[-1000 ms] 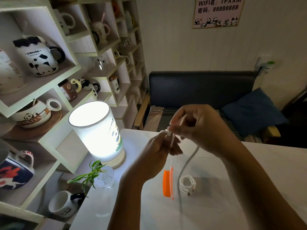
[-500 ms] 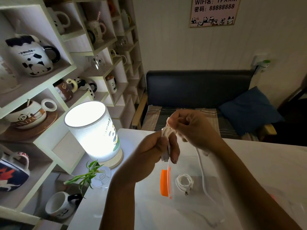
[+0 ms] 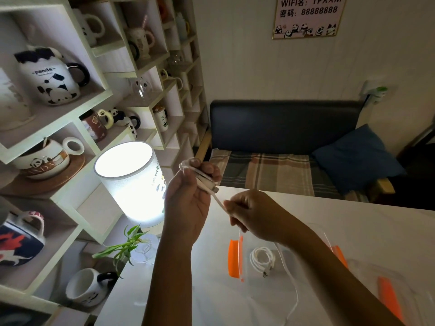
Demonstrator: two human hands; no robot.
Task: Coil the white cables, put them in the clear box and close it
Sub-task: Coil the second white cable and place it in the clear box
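My left hand (image 3: 188,196) is raised above the table and grips a small bundle of white cable (image 3: 207,182) with the plug end sticking out to the right. My right hand (image 3: 254,215) pinches the same cable a little lower; the loose length (image 3: 292,290) runs down under my right wrist onto the table. A clear box (image 3: 247,278) with an orange clip (image 3: 234,260) on its left side stands open on the table. A coiled white cable (image 3: 262,257) lies inside it. The clear lid (image 3: 386,300) with an orange clip lies to the right.
A lit cylindrical lamp (image 3: 129,182) stands at the table's left back corner, with a small glass vase holding a green sprig (image 3: 131,245) beside it. Shelves of panda mugs (image 3: 51,78) fill the left wall. A dark sofa with a blue cushion (image 3: 355,156) sits behind the white table (image 3: 353,220).
My right hand has moved down and right, away from my left hand, drawing the cable taut between them. My left hand has risen slightly with the bundle.
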